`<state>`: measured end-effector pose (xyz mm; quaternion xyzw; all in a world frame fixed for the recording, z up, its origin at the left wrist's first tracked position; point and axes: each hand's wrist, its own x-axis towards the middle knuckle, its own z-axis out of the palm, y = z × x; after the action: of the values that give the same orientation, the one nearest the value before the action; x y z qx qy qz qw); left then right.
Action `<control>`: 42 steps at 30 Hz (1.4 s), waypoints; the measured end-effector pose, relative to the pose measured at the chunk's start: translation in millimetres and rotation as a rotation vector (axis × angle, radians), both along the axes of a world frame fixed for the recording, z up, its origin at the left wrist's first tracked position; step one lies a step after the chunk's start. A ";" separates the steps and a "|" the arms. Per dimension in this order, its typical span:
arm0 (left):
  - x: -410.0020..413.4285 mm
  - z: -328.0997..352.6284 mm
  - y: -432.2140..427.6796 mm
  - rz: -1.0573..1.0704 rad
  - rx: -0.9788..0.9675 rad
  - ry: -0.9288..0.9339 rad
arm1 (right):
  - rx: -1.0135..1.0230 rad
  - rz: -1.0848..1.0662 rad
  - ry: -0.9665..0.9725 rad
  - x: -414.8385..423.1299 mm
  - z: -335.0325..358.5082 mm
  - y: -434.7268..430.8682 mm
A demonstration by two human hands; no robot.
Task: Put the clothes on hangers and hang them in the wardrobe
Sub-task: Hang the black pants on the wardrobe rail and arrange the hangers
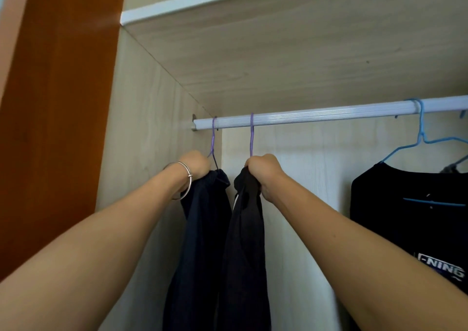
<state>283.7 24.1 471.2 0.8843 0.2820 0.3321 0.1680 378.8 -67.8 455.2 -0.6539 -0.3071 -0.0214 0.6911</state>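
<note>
Head view looks up into an open wardrobe, where a white rail runs under a wooden shelf; both arms reach up to it. The left hand, with a silver bangle on its wrist, is closed around the top of a dark navy garment at the neck of a purple hanger whose hook sits over the rail close to the left wall; the right hand is clenched on the bunched top of a black garment just below a second purple hanger, also hooked over the rail. The two garments hang side by side, touching lower down; well apart to the right, a black T-shirt with white lettering hangs on a blue hanger from the same rail; an orange-brown panel stands at the left of the wardrobe.
</note>
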 end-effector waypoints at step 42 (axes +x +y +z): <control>162.0 -20.9 -348.3 -1.023 -0.572 -0.256 | -0.812 -0.823 -0.234 37.9 -7.3 -409.0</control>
<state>445.7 -324.2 450.3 0.7804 -0.1235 0.2238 0.5706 416.6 -476.8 448.0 -0.9248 -0.0858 -0.2406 0.2821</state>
